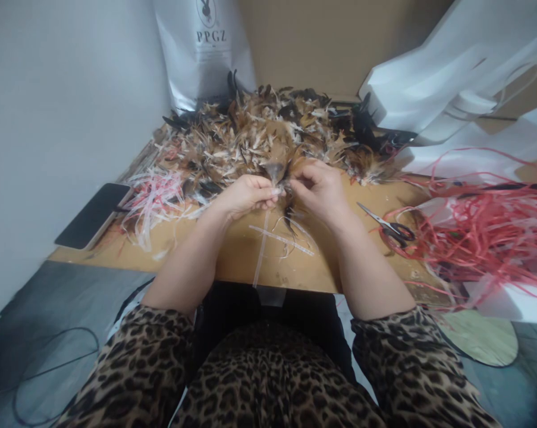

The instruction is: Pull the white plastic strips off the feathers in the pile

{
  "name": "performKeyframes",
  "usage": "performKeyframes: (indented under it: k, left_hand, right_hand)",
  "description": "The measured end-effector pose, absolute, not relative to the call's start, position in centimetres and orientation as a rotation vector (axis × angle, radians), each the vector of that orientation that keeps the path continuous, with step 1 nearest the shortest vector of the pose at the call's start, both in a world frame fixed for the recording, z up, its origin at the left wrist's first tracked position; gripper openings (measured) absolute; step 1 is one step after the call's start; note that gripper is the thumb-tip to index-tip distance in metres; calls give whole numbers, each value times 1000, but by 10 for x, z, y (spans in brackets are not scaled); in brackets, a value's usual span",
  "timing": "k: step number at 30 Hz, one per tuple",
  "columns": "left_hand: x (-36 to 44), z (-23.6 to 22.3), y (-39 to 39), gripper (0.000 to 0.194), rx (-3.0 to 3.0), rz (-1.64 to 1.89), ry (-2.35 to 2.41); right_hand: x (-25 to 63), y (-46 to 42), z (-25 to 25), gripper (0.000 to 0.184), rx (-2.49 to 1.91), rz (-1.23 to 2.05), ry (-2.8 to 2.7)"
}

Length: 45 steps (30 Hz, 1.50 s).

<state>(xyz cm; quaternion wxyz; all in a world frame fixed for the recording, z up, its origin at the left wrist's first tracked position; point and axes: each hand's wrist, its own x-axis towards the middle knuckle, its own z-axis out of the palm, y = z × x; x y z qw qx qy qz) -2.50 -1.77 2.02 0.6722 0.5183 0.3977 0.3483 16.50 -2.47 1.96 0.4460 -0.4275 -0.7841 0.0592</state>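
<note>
My left hand (245, 195) and my right hand (319, 187) meet over the wooden table (232, 255), both pinched on a small bundle of brown and grey feathers (279, 177). A clear plastic strip (262, 246) hangs down from my left fingers toward the table edge, crossing another clear strip (282, 238) that lies flat. Behind the hands spreads a large pile of brown, white and black feathers (259, 131).
Black-handled scissors (391, 226) lie right of my right wrist. A tangle of red string (482, 232) fills the right side. Pink and white strips (154, 196) and a dark phone (94, 215) sit at left. A white bag (203, 50) and white sheets (455, 77) stand behind.
</note>
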Motion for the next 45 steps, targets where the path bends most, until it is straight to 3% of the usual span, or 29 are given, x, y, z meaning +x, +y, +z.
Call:
performKeyframes:
  k: [8,15,24,30,33,35,40,45]
  left_hand:
    - [-27,14,-8,14,1207,981,1052]
    - [-19,6,-18,18,1865,644,1002]
    - [-16,20,-31,19,1749,751,743]
    - [-15,17,-20,18,1357,1090,957]
    - [-13,11,-14,16,1265,1132,1015]
    - [-13,7,-12,17,1268,1118,1058]
    - [-16,1,-11,20,1630,1010,1197]
    - [-16,10,-20,21,2071,733,1060]
  right_hand:
    - [170,-33,32,13,-1074,171,-2058]
    - [161,-41,34,16,-946,172,-2279]
    - [185,-18,25,22,-989,1045,-1818]
    - [171,-15,15,22,-1060,981,-1682]
    - [161,-21,14,16,-1095,757,-1817]
    - [154,-25,13,12,-1080,528,-1950]
    - [145,-35,14,23,-1074,135,-2236]
    - [162,-31,23,14,-1082,225,-2257]
